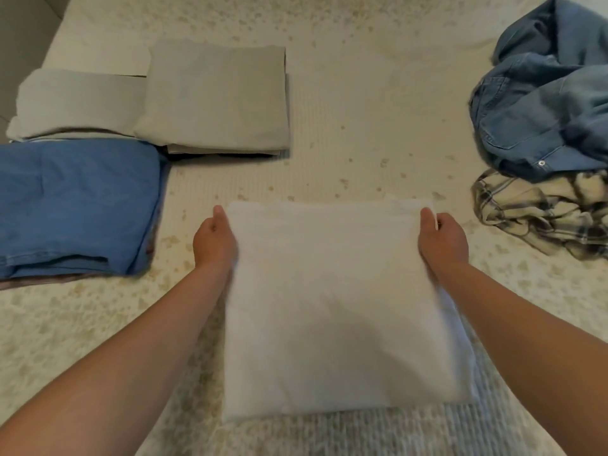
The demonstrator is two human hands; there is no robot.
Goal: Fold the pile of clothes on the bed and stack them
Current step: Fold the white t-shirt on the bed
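Here we are near the end of folding one garment: the white garment [332,301] lies on the bed [362,103] as a neat rectangle between our two hands, and we judge that the last fold is just being laid down or squared off. Our left hand [214,240] holds the far left corner, thumb on top and the fingers curled under the edge out of sight; our right hand [442,240] pinches the far right corner the same way, with a little white cloth showing beside the thumb. Both grips look light, closed on cloth rather than clenched. Next, as we see it, the move calls for either pressing the fold flat or lifting the whole rectangle, keeping its layers together, and carrying it away to the left of our left fingers, where the folded things wait: a folded blue garment [77,205] just left of that hand, and beyond it two folded grey pieces, the nearer grey stack [217,97] and a grey bundle [79,100] further left. Well to the right of our right fingers the unfolded pile remains: a crumpled denim shirt [546,100] and, touching it on the near side, a plaid garment [539,212]. What we cannot make out is how many layers the white piece has, what kind of garment it is, or what lies under the blue and grey stacks, where darker edges peep out. The pile on the right and the blue garment are cut off by the frame edges, and the picture is a little soft with motion.
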